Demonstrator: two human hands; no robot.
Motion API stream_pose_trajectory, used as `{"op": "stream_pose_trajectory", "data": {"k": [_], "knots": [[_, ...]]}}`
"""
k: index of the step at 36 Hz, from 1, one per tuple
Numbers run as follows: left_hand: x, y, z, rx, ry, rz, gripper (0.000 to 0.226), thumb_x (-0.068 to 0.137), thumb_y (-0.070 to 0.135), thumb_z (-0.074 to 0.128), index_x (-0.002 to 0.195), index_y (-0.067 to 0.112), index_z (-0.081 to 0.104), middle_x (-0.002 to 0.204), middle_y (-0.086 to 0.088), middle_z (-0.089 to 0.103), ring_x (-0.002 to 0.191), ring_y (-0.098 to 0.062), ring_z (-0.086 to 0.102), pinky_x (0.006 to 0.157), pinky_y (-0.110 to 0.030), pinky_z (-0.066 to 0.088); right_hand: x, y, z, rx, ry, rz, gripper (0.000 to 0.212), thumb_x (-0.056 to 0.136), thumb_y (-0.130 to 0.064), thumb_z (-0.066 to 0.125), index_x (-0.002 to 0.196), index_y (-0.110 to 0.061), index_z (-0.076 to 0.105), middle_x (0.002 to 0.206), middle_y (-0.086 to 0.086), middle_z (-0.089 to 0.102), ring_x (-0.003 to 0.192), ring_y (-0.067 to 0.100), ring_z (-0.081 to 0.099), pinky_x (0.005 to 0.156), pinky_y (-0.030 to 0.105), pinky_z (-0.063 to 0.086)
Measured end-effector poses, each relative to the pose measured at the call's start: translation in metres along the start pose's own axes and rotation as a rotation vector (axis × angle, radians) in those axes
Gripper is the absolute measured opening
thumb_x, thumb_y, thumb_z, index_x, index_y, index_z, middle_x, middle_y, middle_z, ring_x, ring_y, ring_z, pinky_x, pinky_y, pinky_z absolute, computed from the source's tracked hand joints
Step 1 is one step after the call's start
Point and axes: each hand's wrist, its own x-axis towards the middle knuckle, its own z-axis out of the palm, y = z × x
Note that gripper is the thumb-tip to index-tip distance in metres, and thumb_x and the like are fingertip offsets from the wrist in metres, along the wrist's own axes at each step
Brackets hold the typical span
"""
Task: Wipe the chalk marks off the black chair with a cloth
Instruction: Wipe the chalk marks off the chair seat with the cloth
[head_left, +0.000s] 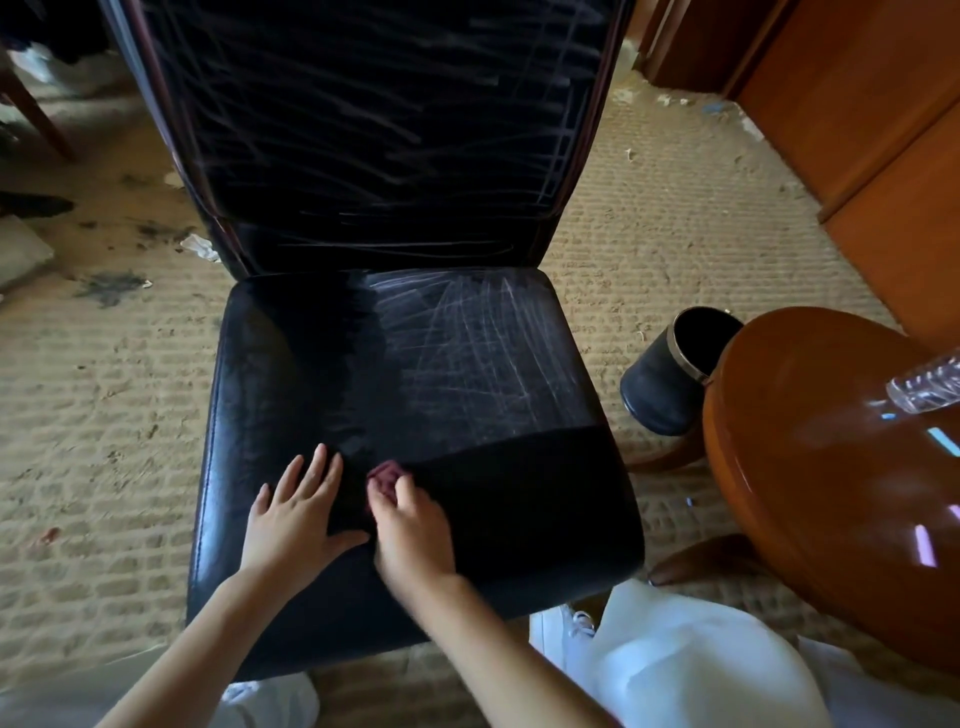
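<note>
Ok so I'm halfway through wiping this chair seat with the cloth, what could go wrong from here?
The cloth is bunched small under your right hand, so it may just smear the chalk marks left on the seat's far right. Your left hand lies flat on the wiped part and could pick up or spread dust. The backrest is still heavily scribbled; chalk wiped off it may drop onto the cleaned seat.
</note>
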Motion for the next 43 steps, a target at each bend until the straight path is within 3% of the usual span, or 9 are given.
{"op": "stream_pose_trajectory", "data": {"k": [2, 4, 9, 13, 21, 27, 33, 38, 43], "knots": [[0.000, -0.001, 0.000, -0.007, 0.005, 0.008, 0.100, 0.078, 0.073, 0.049, 0.152, 0.029, -0.002, 0.159, 0.009, -0.011, 0.147, -0.015, -0.004, 0.118, -0.039, 0.011, 0.000, 0.010, -0.009, 0.015, -0.072, -0.065, 0.050, 0.086, -0.006, 0.053, 0.135, -0.016, 0.048, 0.119, 0.017, 0.049, 0.099, 0.039, 0.052, 0.084, 0.044, 0.044], [0.001, -0.003, 0.000, -0.018, 0.006, 0.014, 0.100, 0.078, 0.073, 0.049, 0.152, 0.028, -0.001, 0.159, 0.008, -0.010, 0.147, -0.016, -0.004, 0.118, -0.039, 0.011, -0.001, 0.039, -0.023, 0.027, 0.042, -0.039, 0.044, 0.088, -0.009, 0.049, 0.130, -0.021, 0.051, 0.110, 0.011, 0.050, 0.093, 0.036, 0.054, 0.077, 0.042, 0.045], [0.007, 0.001, -0.005, -0.101, 0.097, -0.022, 0.097, 0.075, 0.074, 0.050, 0.152, 0.025, 0.017, 0.159, 0.005, 0.014, 0.145, -0.019, 0.014, 0.115, -0.041, 0.019, 0.001, 0.161, -0.075, 0.071, 0.300, 0.414, 0.036, 0.094, -0.011, 0.047, 0.126, -0.025, 0.057, 0.108, 0.010, 0.058, 0.093, 0.032, 0.058, 0.075, 0.035, 0.047], [0.016, 0.008, -0.006, -0.073, 0.073, -0.084, 0.104, 0.073, 0.078, 0.049, 0.152, 0.023, 0.013, 0.159, 0.004, 0.007, 0.143, -0.021, 0.012, 0.113, -0.047, 0.016, 0.010, 0.229, -0.107, 0.045, 0.194, 0.708, 0.037, 0.100, -0.013, 0.041, 0.135, -0.016, 0.052, 0.120, 0.017, 0.055, 0.107, 0.034, 0.058, 0.086, 0.040, 0.048], [0.015, 0.010, 0.004, -0.024, 0.034, -0.105, 0.107, 0.074, 0.079, 0.046, 0.153, 0.023, 0.000, 0.160, 0.006, -0.010, 0.147, -0.019, -0.005, 0.115, -0.051, 0.009, 0.024, 0.225, -0.083, -0.096, 0.033, 0.577, 0.040, 0.091, -0.006, 0.045, 0.130, -0.010, 0.053, 0.127, 0.015, 0.048, 0.111, 0.034, 0.053, 0.090, 0.037, 0.044], [0.016, 0.011, -0.002, 0.009, -0.006, -0.109, 0.106, 0.077, 0.076, 0.046, 0.153, 0.021, -0.003, 0.160, 0.004, -0.012, 0.147, -0.020, -0.006, 0.115, -0.051, 0.012, -0.023, 0.178, -0.053, -0.192, 0.032, 0.195, 0.055, 0.068, 0.002, 0.067, 0.121, -0.010, 0.061, 0.099, 0.013, 0.055, 0.069, 0.035, 0.059, 0.056, 0.034, 0.048], [0.023, 0.010, -0.014, 0.010, -0.089, -0.108, 0.109, 0.077, 0.072, 0.053, 0.152, 0.019, -0.005, 0.159, 0.003, -0.015, 0.147, -0.020, -0.008, 0.116, -0.048, 0.014, -0.037, 0.155, -0.073, -0.139, -0.185, -0.083, 0.055, 0.094, -0.005, 0.041, 0.144, -0.028, 0.037, 0.121, 0.007, 0.045, 0.100, 0.032, 0.051, 0.080, 0.039, 0.043], [0.027, 0.011, -0.019, -0.038, -0.165, -0.108, 0.118, 0.071, 0.080, 0.049, 0.152, 0.016, -0.009, 0.159, 0.001, -0.018, 0.147, -0.021, -0.010, 0.117, -0.047, 0.010, 0.000, 0.211, -0.112, -0.176, 0.058, 0.153, 0.041, 0.096, -0.015, 0.043, 0.133, -0.032, 0.043, 0.107, 0.005, 0.049, 0.083, 0.028, 0.056, 0.068, 0.037, 0.047], [0.027, 0.017, -0.016, 0.051, -0.188, -0.111, 0.122, 0.072, 0.078, 0.052, 0.150, 0.011, -0.013, 0.158, -0.004, -0.021, 0.146, -0.025, -0.012, 0.116, -0.050, 0.013, 0.040, 0.248, -0.139, -0.095, 0.078, 0.456, 0.041, 0.101, -0.013, 0.038, 0.141, -0.015, 0.046, 0.134, 0.014, 0.045, 0.115, 0.033, 0.052, 0.089, 0.034, 0.042]]}}
